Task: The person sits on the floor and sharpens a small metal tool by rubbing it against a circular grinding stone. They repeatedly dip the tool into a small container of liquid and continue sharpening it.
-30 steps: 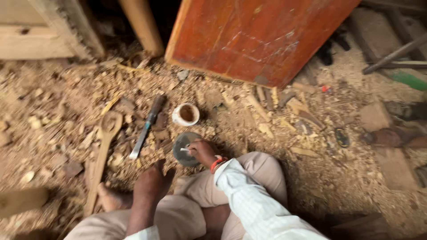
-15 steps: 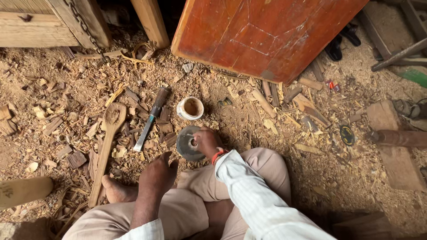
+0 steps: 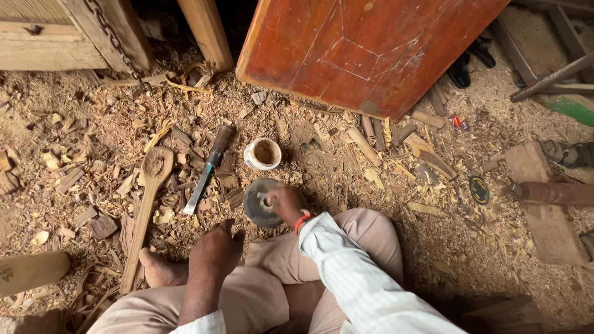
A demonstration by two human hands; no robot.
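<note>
— Right hand (image 3: 286, 203) rested fingertips on the disc (image 3: 258, 203), gripping nothing?
— Yes. Left hand (image 3: 215, 248) lay loosely curled, empty, on the knee; chisel (image 3: 209, 168) and cup (image 3: 262, 153) just beyond.

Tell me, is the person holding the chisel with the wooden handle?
No, the chisel lies alone on the wood chips; the right hand touches a grey disc and the left hand rests empty.
</note>
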